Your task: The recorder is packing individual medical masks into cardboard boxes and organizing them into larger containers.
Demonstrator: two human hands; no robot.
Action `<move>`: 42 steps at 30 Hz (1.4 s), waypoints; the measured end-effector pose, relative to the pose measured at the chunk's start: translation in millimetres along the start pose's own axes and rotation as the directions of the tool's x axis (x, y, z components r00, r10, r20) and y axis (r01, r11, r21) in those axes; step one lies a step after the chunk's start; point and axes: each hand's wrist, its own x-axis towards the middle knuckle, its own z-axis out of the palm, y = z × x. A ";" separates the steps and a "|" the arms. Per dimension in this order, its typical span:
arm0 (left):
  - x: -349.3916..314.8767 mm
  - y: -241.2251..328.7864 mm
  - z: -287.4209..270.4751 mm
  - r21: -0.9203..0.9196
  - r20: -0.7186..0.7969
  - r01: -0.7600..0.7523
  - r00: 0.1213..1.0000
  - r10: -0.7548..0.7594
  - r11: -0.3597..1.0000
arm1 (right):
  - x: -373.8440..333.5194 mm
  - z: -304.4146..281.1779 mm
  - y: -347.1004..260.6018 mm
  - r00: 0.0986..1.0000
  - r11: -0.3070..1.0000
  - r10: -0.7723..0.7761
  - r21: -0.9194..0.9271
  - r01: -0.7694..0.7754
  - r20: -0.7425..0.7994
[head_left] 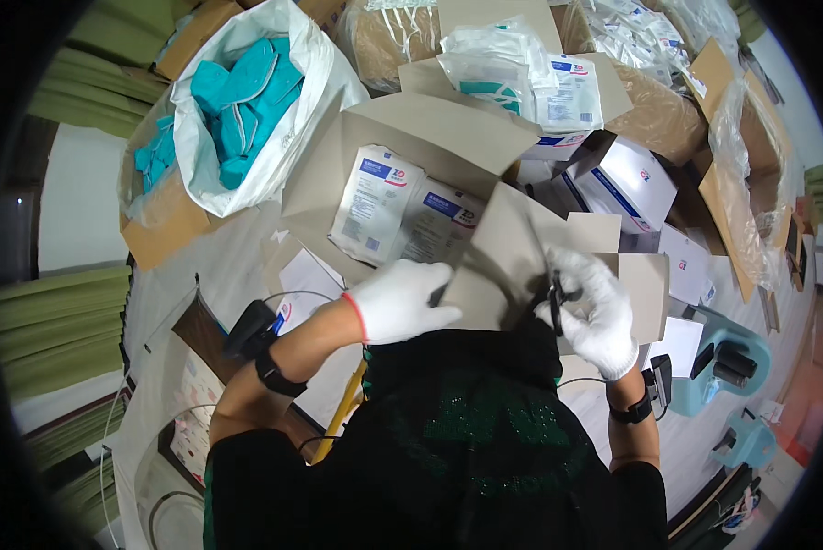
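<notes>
An open carton (434,137) stands in front of me, with white printed packets (375,203) lying inside. At its near edge is my left hand (400,302), in a white glove with a red cuff. Its thumb and fingers are apart, and nothing shows clearly between them. My right hand (599,312), also gloved in white, is closed around the black handles of a pair of scissors (556,298). The blades are blurred and hard to make out against a raised grey flap (498,266) between my hands.
A white sack (324,101) of teal folded items (246,87) stands at the far left. Bagged packets (498,64) lie beyond the carton. White boxes (622,183) and an open brown carton (723,183) are on the right, near a light-blue plastic stool (751,344).
</notes>
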 end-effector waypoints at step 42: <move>68.9 -32.5 -15.1 0.354 -0.394 0.530 0.832 -0.391 0.770 | 7.8 7.5 12.9 0.994 0.997 -0.001 0.076 0.009 -0.108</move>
